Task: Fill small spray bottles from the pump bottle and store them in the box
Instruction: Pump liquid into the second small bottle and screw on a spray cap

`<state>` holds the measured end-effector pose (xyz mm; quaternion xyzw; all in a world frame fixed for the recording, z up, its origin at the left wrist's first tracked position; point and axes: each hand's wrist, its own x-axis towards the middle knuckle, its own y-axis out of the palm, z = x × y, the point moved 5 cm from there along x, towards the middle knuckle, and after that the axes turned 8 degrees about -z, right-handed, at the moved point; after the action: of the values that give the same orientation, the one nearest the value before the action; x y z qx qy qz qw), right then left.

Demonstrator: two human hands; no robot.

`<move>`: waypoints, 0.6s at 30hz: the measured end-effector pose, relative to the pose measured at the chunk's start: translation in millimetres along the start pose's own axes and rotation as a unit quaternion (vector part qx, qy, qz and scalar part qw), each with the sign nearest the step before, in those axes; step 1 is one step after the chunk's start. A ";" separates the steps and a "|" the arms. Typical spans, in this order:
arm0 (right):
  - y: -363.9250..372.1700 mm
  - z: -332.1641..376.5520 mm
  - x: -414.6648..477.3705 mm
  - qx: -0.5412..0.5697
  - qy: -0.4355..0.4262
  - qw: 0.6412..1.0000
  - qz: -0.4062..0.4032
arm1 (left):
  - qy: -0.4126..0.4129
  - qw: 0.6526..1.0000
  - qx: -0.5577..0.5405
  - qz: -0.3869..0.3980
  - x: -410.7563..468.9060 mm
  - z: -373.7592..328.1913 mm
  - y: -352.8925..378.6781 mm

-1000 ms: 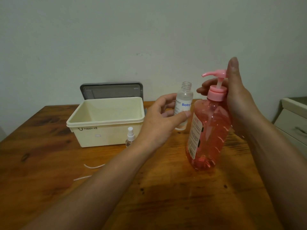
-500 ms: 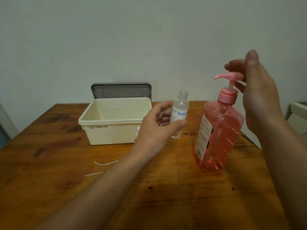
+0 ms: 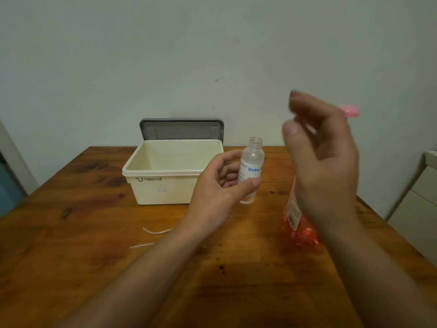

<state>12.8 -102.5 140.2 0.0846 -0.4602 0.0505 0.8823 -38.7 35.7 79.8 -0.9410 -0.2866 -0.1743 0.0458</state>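
My left hand (image 3: 220,185) pinches a small clear bottle (image 3: 251,159) between thumb and fingers. The bottle has a blue "Baby" label, stands upright just above the table, and its threaded neck is uncapped. The pink pump bottle (image 3: 299,224) stands to its right, mostly hidden behind my right hand (image 3: 324,157). Only its lower body and the pink pump head (image 3: 350,111) show. My right hand hovers blurred in front of it, fingers loosely curled and holding nothing. The cream box (image 3: 170,172) sits open at the left of the small bottle.
A grey lid (image 3: 182,129) leans against the wall behind the box. Two thin white tubes (image 3: 156,231) lie on the wooden table (image 3: 71,256) near my left forearm. A cream drawer unit (image 3: 421,197) stands past the table's right edge.
My right hand let go of the pump bottle's neck and swung up and left across its front. My left hand kept hold of the small bottle.
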 end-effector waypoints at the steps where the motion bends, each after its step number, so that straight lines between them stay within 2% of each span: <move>1: 5.4 -6.1 -8.0 0.014 0.028 0.999 0.014 | 0.001 1.000 -0.004 -0.001 -0.7 -0.3 -1.4; 5: 18.8 -35.2 -36.0 0.023 0.138 0.989 0.051 | -0.004 1.000 -0.026 -0.006 -3.5 0.0 -9.2; 9: 30.0 -49.0 -53.7 0.026 0.195 0.972 0.128 | -0.019 1.000 -0.016 -0.006 -4.1 4.4 -14.3; 18: 42.3 -57.3 -56.8 0.023 0.207 0.966 0.154 | -0.037 0.999 -0.015 -0.019 -7.8 18.7 -27.9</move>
<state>19.4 -50.4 65.7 0.0205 -0.2742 0.2131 0.9375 -54.5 58.3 59.2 -0.9417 -0.3031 -0.1449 0.0179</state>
